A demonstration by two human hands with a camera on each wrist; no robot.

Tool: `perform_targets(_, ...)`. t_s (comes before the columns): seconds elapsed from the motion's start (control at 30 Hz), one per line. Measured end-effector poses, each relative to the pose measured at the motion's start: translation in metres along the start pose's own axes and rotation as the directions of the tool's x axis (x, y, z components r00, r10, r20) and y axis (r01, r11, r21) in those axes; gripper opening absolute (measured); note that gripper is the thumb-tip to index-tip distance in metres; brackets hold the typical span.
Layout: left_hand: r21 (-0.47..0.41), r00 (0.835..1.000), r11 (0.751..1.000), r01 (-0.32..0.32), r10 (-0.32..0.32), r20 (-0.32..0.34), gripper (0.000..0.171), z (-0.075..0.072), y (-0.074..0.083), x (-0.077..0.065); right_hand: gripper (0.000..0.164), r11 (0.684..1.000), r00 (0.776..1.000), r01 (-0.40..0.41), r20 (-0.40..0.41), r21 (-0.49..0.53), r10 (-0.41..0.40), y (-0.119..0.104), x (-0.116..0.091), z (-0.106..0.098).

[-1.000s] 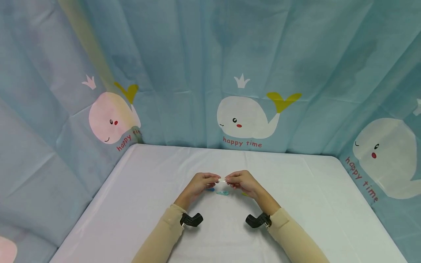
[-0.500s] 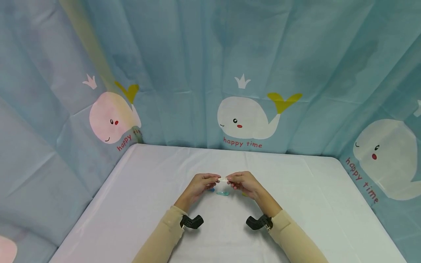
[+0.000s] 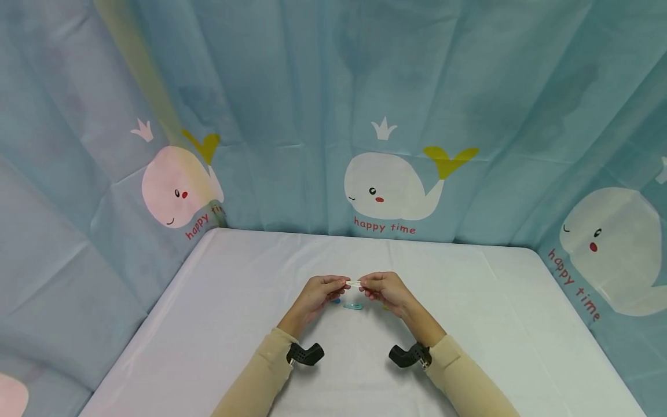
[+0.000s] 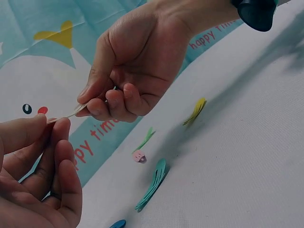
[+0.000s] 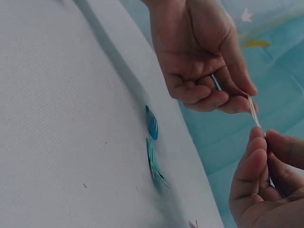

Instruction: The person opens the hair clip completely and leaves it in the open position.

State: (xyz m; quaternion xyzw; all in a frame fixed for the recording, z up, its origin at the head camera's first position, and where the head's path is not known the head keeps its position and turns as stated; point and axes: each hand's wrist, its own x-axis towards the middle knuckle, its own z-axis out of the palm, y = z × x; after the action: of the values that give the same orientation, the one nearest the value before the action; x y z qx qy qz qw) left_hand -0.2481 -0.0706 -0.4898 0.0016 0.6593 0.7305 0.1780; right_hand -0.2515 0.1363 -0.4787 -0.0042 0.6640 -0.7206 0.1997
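Over the table, a thin cream hair clip (image 3: 354,284) is stretched level between my two hands. My left hand (image 3: 314,293) pinches one end with thumb and forefinger, and my right hand (image 3: 388,289) pinches the other. In the right wrist view the clip (image 5: 254,111) appears edge-on as narrow strips; its ends are covered by fingertips. Beneath the hands, a teal snap hair clip (image 3: 352,306) lies on the table. A blue hair clip (image 3: 336,300) is partly hidden by the left hand, and a yellow hair clip (image 3: 385,307) by the right.
The left wrist view also has a green clip (image 4: 148,137) with a pink ornament (image 4: 139,156) near the teal clip. A white cloth covers the table (image 3: 208,336). A blue curtain (image 3: 292,116) with whale prints stands behind and at both sides.
Both hands keep their pinch on the cream hair clip and shift only slightly. More of the clip's middle shows between the fingertips than a second ago. The clips on the table stay put.
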Motion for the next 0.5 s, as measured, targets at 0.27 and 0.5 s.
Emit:
perform_targets(0.27,0.005,1.000,1.000,-0.011,0.011,-0.011,0.029,0.0001,-0.0011,-0.0002,0.027,1.000,1.000,0.012,0.017,-0.001,-0.012,0.0011,-0.0010,0.0008)
perform_targets(0.5,0.013,1.000,1.000,-0.028,0.028,-0.012,0.030,0.0012,0.0011,-0.0026,0.030,1.000,0.998,0.023,0.053,-0.018,-0.022,-0.0003,-0.0021,0.0002)
